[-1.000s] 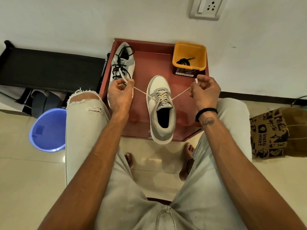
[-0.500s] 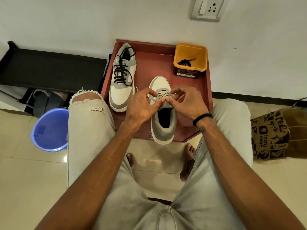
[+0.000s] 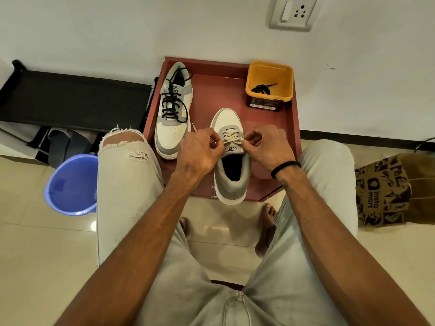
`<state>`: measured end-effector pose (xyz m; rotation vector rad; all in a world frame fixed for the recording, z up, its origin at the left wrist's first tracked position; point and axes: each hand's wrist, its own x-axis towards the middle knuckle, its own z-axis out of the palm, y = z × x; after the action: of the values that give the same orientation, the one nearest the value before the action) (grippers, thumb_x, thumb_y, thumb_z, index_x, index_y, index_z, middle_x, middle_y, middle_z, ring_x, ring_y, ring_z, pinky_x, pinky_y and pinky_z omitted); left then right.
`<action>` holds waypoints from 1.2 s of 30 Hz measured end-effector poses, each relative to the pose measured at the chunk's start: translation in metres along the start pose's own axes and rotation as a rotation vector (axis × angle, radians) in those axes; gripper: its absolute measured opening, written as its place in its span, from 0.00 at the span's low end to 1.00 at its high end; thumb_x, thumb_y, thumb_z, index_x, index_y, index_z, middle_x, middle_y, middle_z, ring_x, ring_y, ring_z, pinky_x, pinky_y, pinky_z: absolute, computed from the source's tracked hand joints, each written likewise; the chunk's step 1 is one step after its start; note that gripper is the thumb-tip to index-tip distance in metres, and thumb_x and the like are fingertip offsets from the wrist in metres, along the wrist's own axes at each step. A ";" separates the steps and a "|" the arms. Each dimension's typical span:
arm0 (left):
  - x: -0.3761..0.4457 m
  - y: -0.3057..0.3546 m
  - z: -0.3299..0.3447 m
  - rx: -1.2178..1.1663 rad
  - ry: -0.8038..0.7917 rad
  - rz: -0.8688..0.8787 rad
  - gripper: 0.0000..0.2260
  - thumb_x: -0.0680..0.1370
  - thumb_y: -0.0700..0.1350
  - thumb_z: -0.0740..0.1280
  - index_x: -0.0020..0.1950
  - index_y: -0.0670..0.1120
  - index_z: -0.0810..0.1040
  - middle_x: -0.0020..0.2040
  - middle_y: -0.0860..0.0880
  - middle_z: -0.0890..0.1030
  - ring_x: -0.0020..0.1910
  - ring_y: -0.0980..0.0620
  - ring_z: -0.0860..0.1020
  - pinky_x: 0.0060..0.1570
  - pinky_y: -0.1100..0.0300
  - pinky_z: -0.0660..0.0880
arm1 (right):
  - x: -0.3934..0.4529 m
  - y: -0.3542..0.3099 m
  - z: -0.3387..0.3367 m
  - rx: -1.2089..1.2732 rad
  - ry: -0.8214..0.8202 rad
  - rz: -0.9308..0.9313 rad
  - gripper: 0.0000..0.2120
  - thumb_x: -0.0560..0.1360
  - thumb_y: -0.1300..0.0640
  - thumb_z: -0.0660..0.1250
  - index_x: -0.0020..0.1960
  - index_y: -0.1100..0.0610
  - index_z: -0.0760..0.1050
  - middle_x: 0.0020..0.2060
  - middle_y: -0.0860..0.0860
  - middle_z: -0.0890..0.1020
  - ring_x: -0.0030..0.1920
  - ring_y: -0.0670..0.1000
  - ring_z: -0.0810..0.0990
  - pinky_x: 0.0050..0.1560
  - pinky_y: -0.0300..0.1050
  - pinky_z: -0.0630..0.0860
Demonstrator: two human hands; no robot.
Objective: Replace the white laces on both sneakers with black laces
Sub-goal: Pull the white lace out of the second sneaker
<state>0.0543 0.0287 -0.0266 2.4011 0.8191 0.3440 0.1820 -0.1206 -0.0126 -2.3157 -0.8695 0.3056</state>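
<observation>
Two white-and-grey sneakers sit on a red tray table (image 3: pixel 216 95). The left sneaker (image 3: pixel 173 109) carries black laces. The near sneaker (image 3: pixel 231 161) has a white lace (image 3: pixel 231 137) crossed over its tongue. My left hand (image 3: pixel 200 151) pinches the white lace at the sneaker's left eyelets. My right hand (image 3: pixel 267 147) pinches it at the right eyelets. A loose end of the white lace pokes up behind my left hand. A black lace (image 3: pixel 261 88) lies coiled in the yellow tub (image 3: pixel 269 76).
A blue bucket (image 3: pixel 70 184) stands on the floor at the left beside my knee. A printed paper bag (image 3: pixel 390 191) sits at the right. A black rack (image 3: pixel 70 100) lines the wall. A wall socket (image 3: pixel 294 12) is above the table.
A second ago both hands held the lace ends stretched wide apart. They came together over the near sneaker's tongue and now pinch the lace at the eyelets on either side.
</observation>
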 end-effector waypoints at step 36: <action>0.005 0.011 0.033 0.203 0.176 0.321 0.09 0.76 0.51 0.74 0.54 0.50 0.82 0.57 0.46 0.74 0.57 0.45 0.73 0.55 0.50 0.71 | 0.004 0.008 -0.006 0.225 -0.074 0.116 0.06 0.74 0.52 0.78 0.48 0.53 0.86 0.38 0.47 0.87 0.37 0.44 0.86 0.45 0.49 0.86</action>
<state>0.0767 0.0099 -0.0458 2.7275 0.5616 0.6330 0.1916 -0.1249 -0.0134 -2.1592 -0.6977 0.5150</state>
